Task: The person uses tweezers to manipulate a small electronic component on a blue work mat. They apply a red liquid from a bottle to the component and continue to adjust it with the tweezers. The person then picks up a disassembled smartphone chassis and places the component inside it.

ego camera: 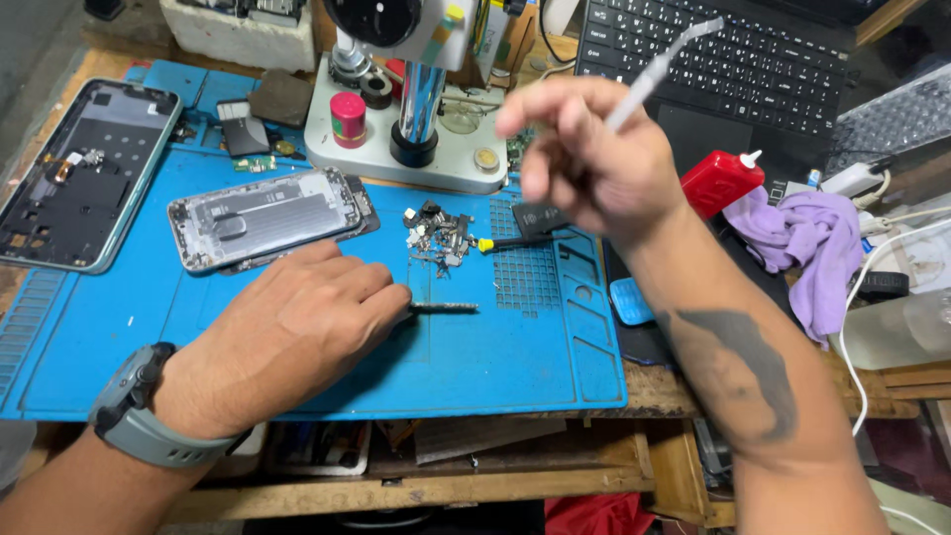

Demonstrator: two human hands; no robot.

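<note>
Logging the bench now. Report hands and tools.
Left hand on blue mat, pinching metal tool. Right hand raised, gripping white stick. Opened phone beside left hand.

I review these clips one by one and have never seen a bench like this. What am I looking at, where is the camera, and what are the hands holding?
The camera sits on the person's head and looks down at a workbench. There is no machine, only two bare hands. A blue mat bears two opened phones, a pile of small parts and a small screwdriver. A microscope stand and a keyboard lie behind. The left hand, with a watch, rests on the mat and pinches a thin metal tool. The right hand is raised and holds a white stick, which is blurred.
</note>
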